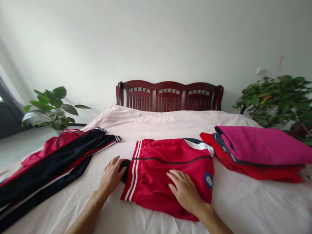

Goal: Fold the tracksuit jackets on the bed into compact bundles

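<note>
The red jacket [157, 175] lay folded on the bed [146, 126], headboard [154, 97] at twelve; the left hand [112, 172] touched black fabric [126, 177] at nine, grip unclear; the right hand [185, 190] rested unclamped; it seemed light, soft, slippish, best held by the striped hem [133, 178].
</note>
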{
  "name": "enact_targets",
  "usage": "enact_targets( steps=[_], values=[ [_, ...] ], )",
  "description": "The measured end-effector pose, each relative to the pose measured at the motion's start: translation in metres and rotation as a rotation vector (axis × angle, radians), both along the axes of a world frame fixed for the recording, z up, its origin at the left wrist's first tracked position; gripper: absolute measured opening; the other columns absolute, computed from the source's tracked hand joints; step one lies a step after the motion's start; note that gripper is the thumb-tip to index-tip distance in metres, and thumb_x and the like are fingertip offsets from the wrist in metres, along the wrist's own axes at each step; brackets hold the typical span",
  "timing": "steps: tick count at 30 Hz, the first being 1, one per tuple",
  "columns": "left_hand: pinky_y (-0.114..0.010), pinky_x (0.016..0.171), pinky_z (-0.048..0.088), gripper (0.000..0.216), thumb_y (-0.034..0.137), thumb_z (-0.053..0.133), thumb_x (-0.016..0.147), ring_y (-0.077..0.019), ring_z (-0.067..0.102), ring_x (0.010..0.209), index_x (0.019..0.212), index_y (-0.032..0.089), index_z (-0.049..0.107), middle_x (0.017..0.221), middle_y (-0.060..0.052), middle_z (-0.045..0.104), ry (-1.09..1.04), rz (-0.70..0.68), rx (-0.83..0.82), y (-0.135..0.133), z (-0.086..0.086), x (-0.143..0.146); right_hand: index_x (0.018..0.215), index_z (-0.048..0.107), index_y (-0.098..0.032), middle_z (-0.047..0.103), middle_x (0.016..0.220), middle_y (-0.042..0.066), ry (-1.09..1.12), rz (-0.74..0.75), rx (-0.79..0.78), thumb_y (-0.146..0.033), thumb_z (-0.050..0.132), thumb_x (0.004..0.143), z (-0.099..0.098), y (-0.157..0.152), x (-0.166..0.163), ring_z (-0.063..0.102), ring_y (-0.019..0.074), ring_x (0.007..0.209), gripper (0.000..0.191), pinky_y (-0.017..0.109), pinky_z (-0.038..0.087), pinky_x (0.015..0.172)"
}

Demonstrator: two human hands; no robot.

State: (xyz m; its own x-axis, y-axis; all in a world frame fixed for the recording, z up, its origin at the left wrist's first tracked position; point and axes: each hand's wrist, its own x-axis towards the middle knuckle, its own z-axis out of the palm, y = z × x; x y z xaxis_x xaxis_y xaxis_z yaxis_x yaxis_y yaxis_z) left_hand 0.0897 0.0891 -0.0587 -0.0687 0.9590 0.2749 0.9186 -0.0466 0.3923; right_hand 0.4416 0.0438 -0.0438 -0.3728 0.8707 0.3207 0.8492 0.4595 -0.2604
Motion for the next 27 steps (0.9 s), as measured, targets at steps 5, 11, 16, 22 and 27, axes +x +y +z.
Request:
enact_targets(
  steps=[5, 11, 16, 22, 27],
  values=[
    [-0.039, 0.101, 0.04, 0.042, 0.029, 0.052, 0.087, -0.0269, 0.056, 0.118, 0.129, 0.027, 0.057, 0.129, -0.007, 0.062, -0.007, -0.067, -0.063, 0.0, 0.005, 0.003, 0.131, 0.06, -0.026, 0.06, 0.136, 0.008, 0.014, 0.018, 0.025, -0.025, 0.052, 0.091, -0.004, 0.003, 0.004, 0.054, 0.0253, 0.125, 0.041, 0.048, 0.042, 0.107],
    [-0.027, 0.068, 0.044, 0.03, 0.019, 0.056, 0.072, -0.0192, 0.065, 0.079, 0.1, 0.025, 0.066, 0.088, -0.001, 0.071, -0.096, -0.078, -0.268, -0.011, 0.026, 0.003, 0.127, 0.063, -0.023, 0.065, 0.128, 0.008, 0.167, 0.044, 0.045, -0.028, 0.047, 0.095, -0.007, 0.005, 0.007, 0.059, 0.0228, 0.119, 0.036, 0.044, 0.047, 0.104],
    [-0.024, 0.056, 0.04, 0.012, 0.026, 0.06, 0.072, -0.0167, 0.062, 0.061, 0.075, 0.026, 0.072, 0.064, 0.002, 0.068, -0.115, -0.271, -0.416, -0.025, 0.045, 0.001, 0.118, 0.067, -0.021, 0.07, 0.116, 0.009, 0.372, 0.016, 0.182, -0.031, 0.041, 0.099, -0.003, 0.003, 0.014, 0.064, 0.0221, 0.11, 0.033, 0.041, 0.052, 0.097],
    [-0.029, 0.079, 0.045, 0.025, 0.046, 0.061, 0.079, -0.0212, 0.065, 0.083, 0.082, 0.026, 0.075, 0.093, -0.005, 0.071, -0.155, -0.269, -0.219, -0.036, 0.059, 0.012, 0.113, 0.066, -0.024, 0.072, 0.101, 0.006, 0.383, 0.111, 0.252, -0.023, 0.044, 0.098, 0.017, -0.039, 0.011, 0.066, 0.0193, 0.096, 0.027, 0.034, 0.053, 0.088],
    [-0.029, 0.059, 0.039, 0.041, 0.057, 0.059, 0.079, -0.0171, 0.055, 0.057, 0.057, 0.023, 0.063, 0.06, -0.002, 0.06, -0.177, -0.263, -0.284, -0.039, 0.048, 0.033, 0.1, 0.067, -0.023, 0.066, 0.074, 0.001, 0.113, 0.359, 0.118, -0.02, 0.047, 0.094, 0.012, -0.086, -0.011, 0.062, 0.016, 0.07, 0.021, 0.027, 0.049, 0.069]
  ],
)
